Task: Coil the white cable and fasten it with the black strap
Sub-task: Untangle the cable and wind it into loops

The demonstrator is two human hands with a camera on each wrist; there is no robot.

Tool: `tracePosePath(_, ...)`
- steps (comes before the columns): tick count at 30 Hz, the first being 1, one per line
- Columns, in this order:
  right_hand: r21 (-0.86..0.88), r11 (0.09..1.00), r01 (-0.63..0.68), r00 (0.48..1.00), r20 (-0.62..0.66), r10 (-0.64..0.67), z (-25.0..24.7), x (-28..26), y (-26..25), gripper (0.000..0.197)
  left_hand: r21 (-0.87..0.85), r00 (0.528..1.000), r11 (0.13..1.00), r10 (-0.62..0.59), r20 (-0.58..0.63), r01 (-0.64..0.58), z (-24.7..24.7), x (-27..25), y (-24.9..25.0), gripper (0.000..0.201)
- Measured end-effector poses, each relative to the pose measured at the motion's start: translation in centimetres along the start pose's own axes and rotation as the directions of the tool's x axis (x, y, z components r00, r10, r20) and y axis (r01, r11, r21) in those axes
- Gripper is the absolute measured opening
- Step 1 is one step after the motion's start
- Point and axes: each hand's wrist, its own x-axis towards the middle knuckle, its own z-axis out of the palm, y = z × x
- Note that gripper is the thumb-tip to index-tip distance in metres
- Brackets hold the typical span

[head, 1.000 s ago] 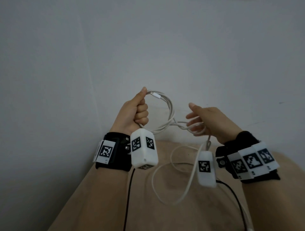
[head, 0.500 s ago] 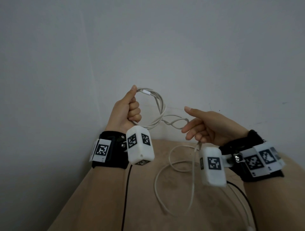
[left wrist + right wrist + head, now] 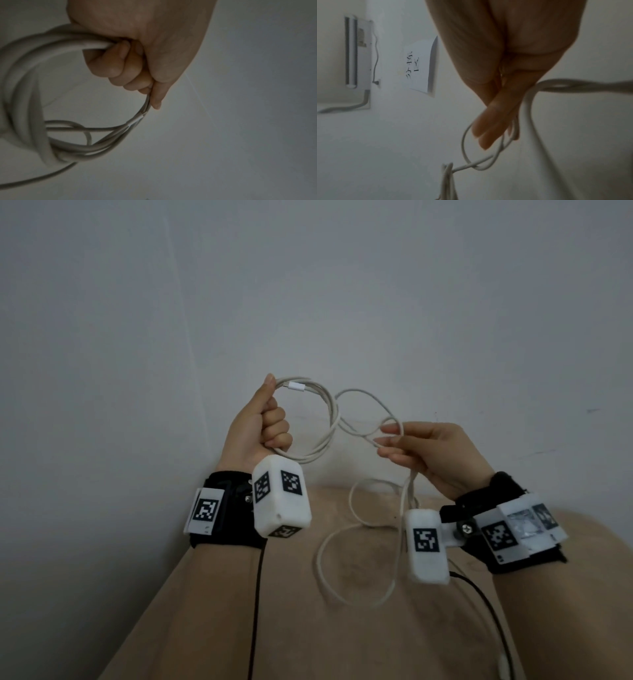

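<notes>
Round loops of the smooth white cable (image 3: pixel 325 419) are gripped in the fisted left hand (image 3: pixel 260 433); a loose strand is pinched by the right hand (image 3: pixel 431 453).

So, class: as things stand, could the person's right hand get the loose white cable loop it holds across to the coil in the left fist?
Probably yes. The right hand pinches the white cable, the left hand grips the coil, and only open air lies between them. Slack cable on the tan surface leaves play.

A handwritten paper sign (image 3: pixel 421 66) hangs on the wall (image 3: pixel 308 285), right of a wall-mounted unit (image 3: pixel 358 54).
</notes>
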Motion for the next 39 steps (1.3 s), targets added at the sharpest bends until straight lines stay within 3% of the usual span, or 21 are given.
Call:
tracePosePath(3,-0.059,0.977,0.204,0.977,-0.050,-0.207,-0.2,0.4,0.4,0.023,-0.029,1.000,0.999,-0.020,0.001,0.020,-0.2,0.2,-0.1,0.051)
tracePosePath(6,-0.198,0.942,0.271,0.959,-0.025,-0.281,-0.3,0.7,0.9,0.034,-0.050,1.000,0.998,-0.024,0.014,0.024,-0.1,0.4,-0.2,0.053)
tracePosePath(10,-0.124,0.968,0.219,0.971,0.125,-0.204,-0.6,0.2,0.8,0.040,-0.100,0.999,0.994,-0.041,0.021,0.043,-0.4,0.5,-0.1,0.060)
tracePosePath(13,0.085,0.988,0.128,0.975,0.169,-0.141,-0.9,-0.2,0.1,0.034,-0.111,0.999,0.993,-0.050,0.008,0.051,-0.5,0.6,-0.1,0.060)
tracePosePath(16,0.261,0.965,-0.015,0.988,0.151,-0.025,-1.0,-0.1,-0.4,0.047,-0.101,0.998,0.993,-0.052,0.019,0.053,-0.4,0.6,-0.1,0.059)
tracePosePath(20,0.300,0.950,-0.092,0.987,0.155,0.047,-0.9,0.0,-0.4,0.062,-0.099,0.998,0.994,-0.051,0.026,0.053,-0.3,0.5,-0.1,0.059)
tracePosePath(26,0.426,0.886,-0.181,0.978,0.177,0.114,-1.1,0.3,-0.7,0.040,-0.117,0.998,0.991,-0.059,0.028,0.062,-0.2,0.3,0.0,0.060)
tracePosePath(28,0.394,0.906,-0.158,0.982,0.158,0.102,-1.2,0.7,-0.4,0.033,-0.117,0.998,0.991,-0.060,0.029,0.063,-0.1,0.3,0.0,0.060)
tracePosePath(32,0.146,0.988,-0.060,0.990,0.133,0.040,-1.0,0.6,0.0,0.011,-0.108,0.997,0.992,-0.066,0.034,0.069,-0.1,0.3,0.0,0.060)
tracePosePath(36,-0.072,0.997,0.003,0.992,0.124,0.006,-1.4,0.5,-0.3,0.017,-0.092,0.997,0.993,-0.070,0.040,0.073,-0.1,0.3,0.0,0.057)
tracePosePath(39,-0.131,0.991,0.009,0.992,0.123,0.007,-1.6,0.1,-1.0,0.028,-0.061,0.997,0.996,-0.057,0.050,0.060,0.0,0.0,0.1,0.056)
